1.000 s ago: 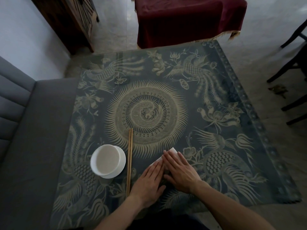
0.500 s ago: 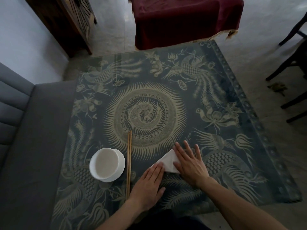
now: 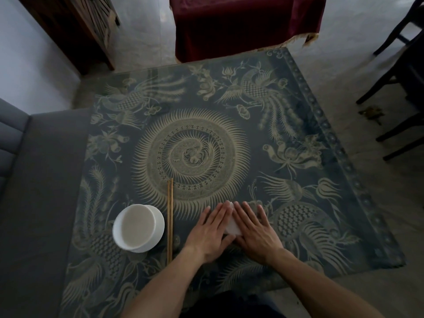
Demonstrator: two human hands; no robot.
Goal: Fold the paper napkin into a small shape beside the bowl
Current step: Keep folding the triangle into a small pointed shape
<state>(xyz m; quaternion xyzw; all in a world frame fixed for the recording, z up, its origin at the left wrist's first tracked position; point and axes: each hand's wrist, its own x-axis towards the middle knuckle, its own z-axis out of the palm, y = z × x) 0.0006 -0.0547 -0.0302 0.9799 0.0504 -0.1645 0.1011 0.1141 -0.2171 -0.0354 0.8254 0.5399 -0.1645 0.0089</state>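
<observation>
1. Near the front edge of the dark patterned glass-topped desk (image 3: 298, 138), we see the white paper napkin (image 3: 232, 228) lying flat, mostly hidden under our two hands.
2. Our left hand (image 3: 210, 231) is open and flat, palm down, pressing on the napkin's left part. It grips nothing.
3. Our right hand (image 3: 253, 230) is open and flat too, pressing on the right part. Only a small white strip shows between the two hands, with a tip by the fingertips.
4. We think the napkin is very light, thin and soft. It bends easily and could tear if we pull hard. On the smooth desk it may slide, so one hand should hold it down while the other lifts a corner or edge.
5. A pair of long brown wooden chopsticks (image 3: 170, 220) lies just left of our left hand. The round white bowl (image 3: 138, 228) sits just past them. We should fold without bumping the chopsticks. Nothing else stands in the way.
</observation>
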